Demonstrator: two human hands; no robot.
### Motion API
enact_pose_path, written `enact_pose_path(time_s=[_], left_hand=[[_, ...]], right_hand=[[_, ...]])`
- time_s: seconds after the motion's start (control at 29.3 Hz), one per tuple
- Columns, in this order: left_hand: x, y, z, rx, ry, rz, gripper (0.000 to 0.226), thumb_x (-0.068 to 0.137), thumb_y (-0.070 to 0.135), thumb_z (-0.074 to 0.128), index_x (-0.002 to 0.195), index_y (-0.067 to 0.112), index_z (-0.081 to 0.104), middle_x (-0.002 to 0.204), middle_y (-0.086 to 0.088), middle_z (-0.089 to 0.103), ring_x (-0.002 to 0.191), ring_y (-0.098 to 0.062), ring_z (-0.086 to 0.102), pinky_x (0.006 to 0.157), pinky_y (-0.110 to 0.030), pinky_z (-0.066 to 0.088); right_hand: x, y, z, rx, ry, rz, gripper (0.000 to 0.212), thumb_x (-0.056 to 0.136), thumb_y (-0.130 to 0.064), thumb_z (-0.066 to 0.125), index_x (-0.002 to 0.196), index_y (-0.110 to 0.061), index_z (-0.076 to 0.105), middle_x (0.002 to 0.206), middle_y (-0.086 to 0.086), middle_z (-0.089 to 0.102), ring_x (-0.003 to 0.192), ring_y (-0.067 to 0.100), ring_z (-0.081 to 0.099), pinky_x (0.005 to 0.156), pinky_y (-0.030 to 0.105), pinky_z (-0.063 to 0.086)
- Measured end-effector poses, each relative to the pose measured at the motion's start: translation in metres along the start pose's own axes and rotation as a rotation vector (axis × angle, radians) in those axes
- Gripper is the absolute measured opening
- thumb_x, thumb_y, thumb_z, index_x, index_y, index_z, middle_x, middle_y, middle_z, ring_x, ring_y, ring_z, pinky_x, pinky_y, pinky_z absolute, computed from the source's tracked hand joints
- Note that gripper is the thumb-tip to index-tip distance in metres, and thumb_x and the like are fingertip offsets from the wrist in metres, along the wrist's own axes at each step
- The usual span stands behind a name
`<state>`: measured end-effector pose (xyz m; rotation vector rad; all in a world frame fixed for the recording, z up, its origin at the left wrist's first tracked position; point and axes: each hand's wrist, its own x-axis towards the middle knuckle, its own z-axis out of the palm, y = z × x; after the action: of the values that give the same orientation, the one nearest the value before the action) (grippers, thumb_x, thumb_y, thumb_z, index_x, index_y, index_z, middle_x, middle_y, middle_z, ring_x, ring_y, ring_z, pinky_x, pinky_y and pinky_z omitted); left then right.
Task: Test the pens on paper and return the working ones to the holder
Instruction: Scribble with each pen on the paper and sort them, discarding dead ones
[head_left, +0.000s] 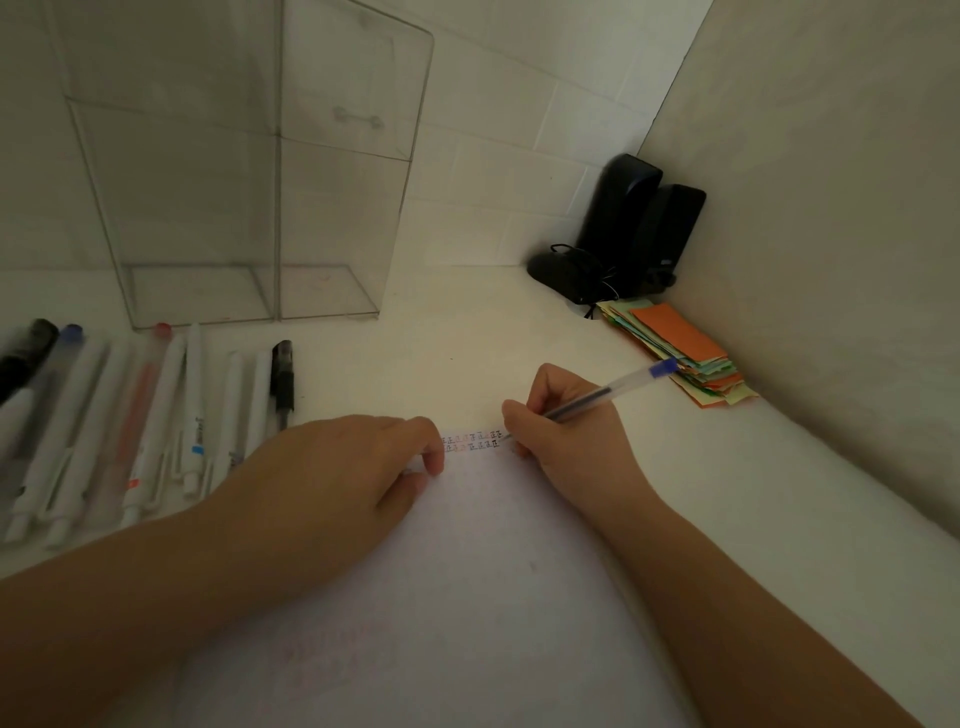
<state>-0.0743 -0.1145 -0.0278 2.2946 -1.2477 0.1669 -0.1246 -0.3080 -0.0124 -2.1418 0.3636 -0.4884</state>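
A white sheet of paper (467, 597) lies on the desk before me, with two short rows of small marks (474, 439) near its top edge. My right hand (563, 431) grips a clear pen with a blue end cap (613, 392), its tip touching the paper at the right end of the marks. My left hand (337, 478) rests flat on the paper's left part, fingers curled, holding nothing. Several pens (150, 421), mostly white with a few black, blue and red ones, lie side by side at the left. A clear acrylic holder (249, 208) stands empty behind them.
Two black speakers (639, 223) and a black mouse with its cable (563, 275) fill the back right corner. A stack of coloured paper slips (680, 353) lies by the right wall. Tiled wall runs behind the desk.
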Motion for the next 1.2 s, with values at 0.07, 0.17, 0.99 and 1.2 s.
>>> enact_pose_path(time_s=[0.07, 0.17, 0.99, 1.2], left_hand=[[0.0, 0.0, 0.0, 0.001, -0.007, -0.001, 0.01, 0.092, 0.035, 0.036, 0.098, 0.04, 0.041, 0.064, 0.02, 0.038, 0.066, 0.003, 0.041, 0.058, -0.012, 0.03], [0.0, -0.001, 0.0, 0.003, 0.006, 0.014, 0.023, 0.087, 0.041, 0.024, 0.099, 0.039, 0.043, 0.064, 0.021, 0.038, 0.066, 0.003, 0.042, 0.058, -0.012, 0.031], [0.0, 0.005, -0.006, -0.022, -0.043, -0.03, 0.012, 0.092, 0.035, 0.036, 0.101, 0.042, 0.041, 0.067, 0.023, 0.037, 0.067, 0.004, 0.041, 0.06, -0.011, 0.032], [0.001, 0.008, -0.014, -0.178, -0.036, -0.091, 0.019, 0.095, 0.032, 0.033, 0.101, 0.047, 0.041, 0.072, 0.021, 0.047, 0.07, 0.005, 0.047, 0.059, -0.013, 0.034]], right_hand=[[0.0, 0.002, 0.0, -0.02, 0.009, -0.012, 0.022, 0.079, -0.007, 0.061, 0.068, 0.004, 0.046, 0.058, 0.018, 0.053, 0.049, 0.015, 0.045, 0.045, 0.02, 0.037], [0.0, 0.001, -0.001, -0.017, 0.006, -0.018, 0.021, 0.079, -0.006, 0.061, 0.066, 0.001, 0.046, 0.056, 0.015, 0.052, 0.05, 0.015, 0.045, 0.044, 0.02, 0.037], [-0.002, 0.0, -0.006, 0.086, 0.036, -0.004, 0.026, 0.081, -0.007, 0.061, 0.061, -0.008, 0.045, 0.049, 0.005, 0.049, 0.042, 0.007, 0.041, 0.041, 0.013, 0.033], [-0.01, -0.015, -0.014, 0.493, -0.009, 0.114, 0.032, 0.074, -0.036, 0.066, 0.06, -0.015, 0.046, 0.043, -0.002, 0.043, 0.038, 0.008, 0.029, 0.038, 0.017, 0.027]])
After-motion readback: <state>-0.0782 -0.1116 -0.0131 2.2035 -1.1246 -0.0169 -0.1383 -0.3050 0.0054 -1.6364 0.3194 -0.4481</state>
